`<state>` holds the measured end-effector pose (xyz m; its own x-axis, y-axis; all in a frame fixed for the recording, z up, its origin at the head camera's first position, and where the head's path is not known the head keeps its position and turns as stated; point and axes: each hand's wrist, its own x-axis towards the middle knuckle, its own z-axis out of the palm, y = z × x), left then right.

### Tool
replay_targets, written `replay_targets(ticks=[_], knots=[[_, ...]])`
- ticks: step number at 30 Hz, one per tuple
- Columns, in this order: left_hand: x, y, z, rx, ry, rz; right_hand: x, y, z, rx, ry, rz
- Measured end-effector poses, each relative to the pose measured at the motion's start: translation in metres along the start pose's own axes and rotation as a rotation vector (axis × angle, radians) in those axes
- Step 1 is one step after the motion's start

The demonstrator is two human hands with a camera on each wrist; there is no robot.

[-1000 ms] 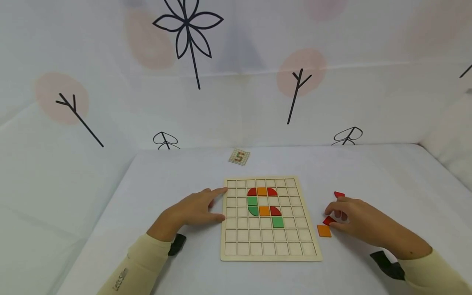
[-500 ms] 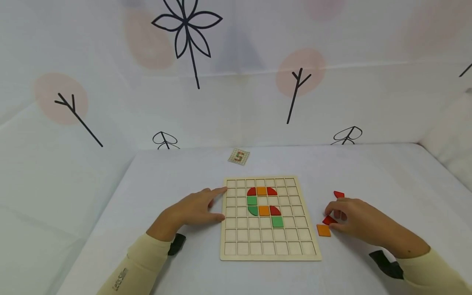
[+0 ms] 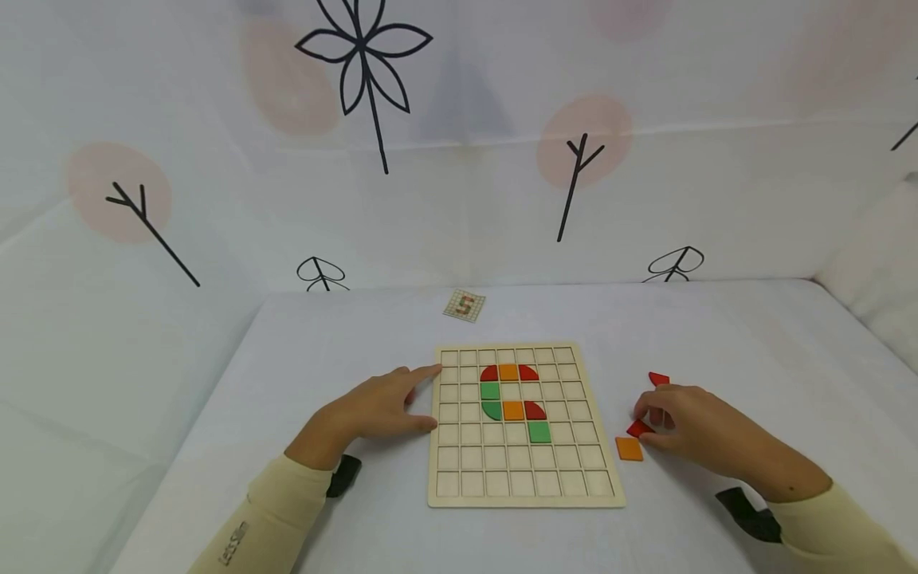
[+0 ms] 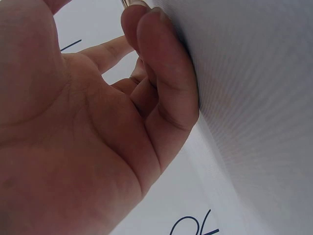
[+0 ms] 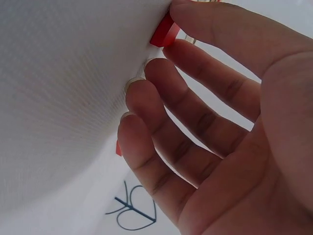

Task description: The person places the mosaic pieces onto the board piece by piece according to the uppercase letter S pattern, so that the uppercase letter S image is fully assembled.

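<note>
A square wooden grid board [image 3: 527, 502] lies on the table with red, orange and green tiles set in some cells. My left hand [image 3: 380, 408] touches the board's left edge with straight index finger and thumb; the other fingers [image 4: 168, 73] curl beneath the palm. Right of the board, my right hand [image 3: 692, 418] pinches a red tile [image 3: 637, 429] between thumb and index finger, down at the table. In the right wrist view this red tile [image 5: 165, 32] shows between the two fingertips. Its full outline is hidden.
An orange square tile [image 3: 629, 449] lies just in front of the pinched tile. Behind the right hand lies another red tile [image 3: 658, 379], partly covered. A small card with a coloured pattern [image 3: 464, 305] rests beyond the board, near the printed cloth backdrop [image 3: 459, 207].
</note>
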<state>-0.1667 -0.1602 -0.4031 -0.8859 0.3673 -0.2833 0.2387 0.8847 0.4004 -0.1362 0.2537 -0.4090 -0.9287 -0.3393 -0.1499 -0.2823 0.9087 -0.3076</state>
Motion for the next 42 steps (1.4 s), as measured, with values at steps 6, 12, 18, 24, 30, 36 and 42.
replay_targets(ticks=[6, 12, 18, 24, 30, 36, 42], knots=[[0.002, -0.002, 0.002, -0.001, -0.006, -0.007, -0.002, -0.001, -0.004, -0.031, 0.073, -0.067], [0.002, -0.004, 0.002, 0.003, -0.008, -0.012, 0.002, -0.008, -0.008, -0.033, 0.119, -0.106], [0.001, -0.003, 0.002, 0.011, -0.006, -0.003, 0.011, -0.028, -0.010, -0.033, 0.062, -0.093], [0.002, -0.002, 0.002, 0.014, -0.007, 0.000, 0.018, -0.051, -0.010, -0.043, 0.037, -0.113], [0.002, -0.002, 0.003, 0.013, -0.008, -0.002, 0.023, -0.071, -0.009, -0.026, 0.030, -0.196], [0.003, -0.003, 0.003, 0.021, -0.010, -0.016, 0.028, -0.087, -0.005, -0.008, 0.013, -0.232], [0.003, -0.003, 0.002, 0.018, -0.007, -0.018, 0.028, -0.094, 0.003, -0.002, 0.015, -0.263]])
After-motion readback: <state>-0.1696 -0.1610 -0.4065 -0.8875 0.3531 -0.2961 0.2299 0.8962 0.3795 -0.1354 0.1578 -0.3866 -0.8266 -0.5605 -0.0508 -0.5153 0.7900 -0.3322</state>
